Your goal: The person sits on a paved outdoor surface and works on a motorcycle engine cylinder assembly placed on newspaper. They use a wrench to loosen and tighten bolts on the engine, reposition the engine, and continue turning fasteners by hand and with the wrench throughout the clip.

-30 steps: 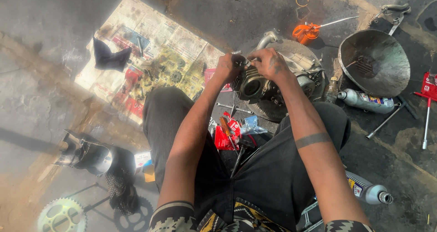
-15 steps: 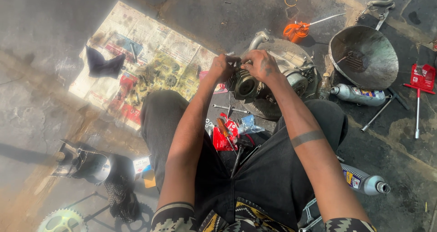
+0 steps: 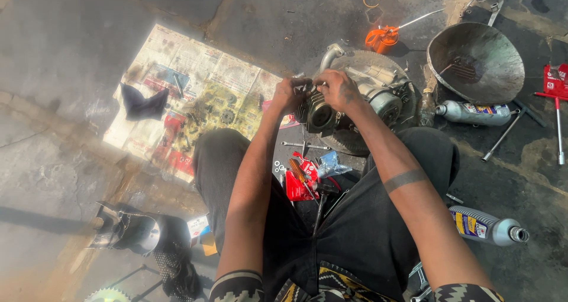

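Note:
A small motorcycle engine [image 3: 378, 98] lies on the stained concrete floor in front of my knees. Both hands are up at its finned cylinder [image 3: 319, 115], which points back toward me. My left hand [image 3: 290, 93] grips the cylinder's left side with its fingers curled over the top. My right hand [image 3: 338, 89] presses on the top right of the same part. Whether a small part is pinched between the fingers cannot be told. A red-handled screwdriver [image 3: 300, 177] lies on a red packet [image 3: 294, 186] between my legs.
A spread newspaper [image 3: 183, 95] with gears and a dark rag [image 3: 142, 103] lies left. A metal bowl [image 3: 476, 62], an orange funnel [image 3: 381, 38], two grey bottles [image 3: 473, 112] [image 3: 488, 228], a red T-wrench [image 3: 556, 100] and rods lie right. A sprocket [image 3: 106, 294] sits bottom left.
The camera has tilted, so everything sits slightly lower and left in view. Both hands stay on the cylinder, the fingers shifting a little on its top.

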